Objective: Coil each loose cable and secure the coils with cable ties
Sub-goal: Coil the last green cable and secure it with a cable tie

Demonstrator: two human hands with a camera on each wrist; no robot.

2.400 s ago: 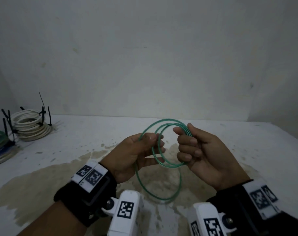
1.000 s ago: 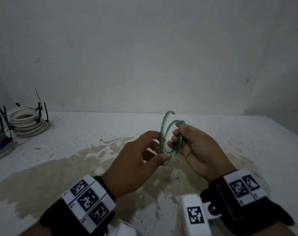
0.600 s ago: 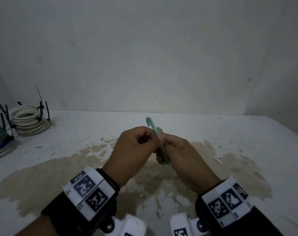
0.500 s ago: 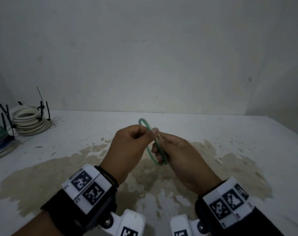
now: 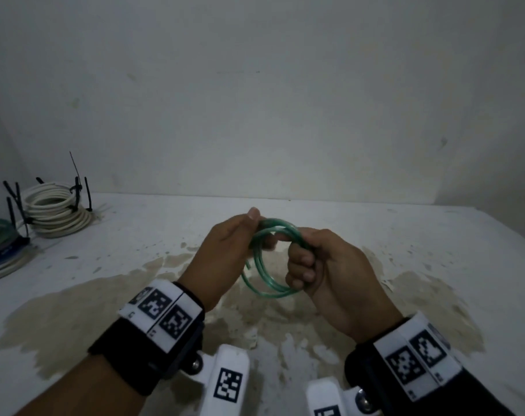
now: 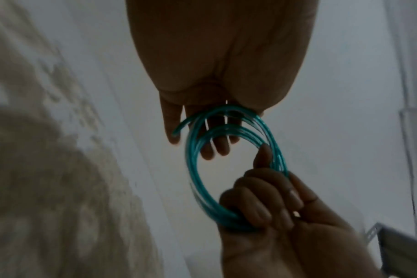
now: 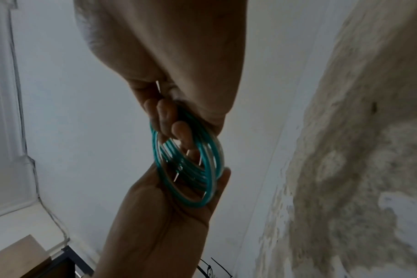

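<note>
I see one green cable point(image 5: 265, 265), a thin, glossy, translucent plastic tube wound into a small round coil of several loops, held up in the air above the counter point(image 5: 375, 232) between my two hands. My right hand point(image 5: 330, 265) has its fingers point(image 6: 262, 199) curled tight round the coil's right side, thumb laid along the top strands. My left hand point(image 5: 225, 253) pinches the coil's upper left part with the thumb on top; from the left wrist view its other fingers point(image 6: 217, 148) lie fairly straight behind the loops, and one loose cut end point(image 6: 179, 129) of the cable curves out beside them. The counter is white and matte, with a large rough brownish stain point(image 5: 105, 310) spread under my hands. At far left sits one white cable coil point(image 5: 55, 211), stacked in smooth rounds and bound by black cable ties point(image 5: 78, 190) whose tails stick upward; I count at least four tails
</note>
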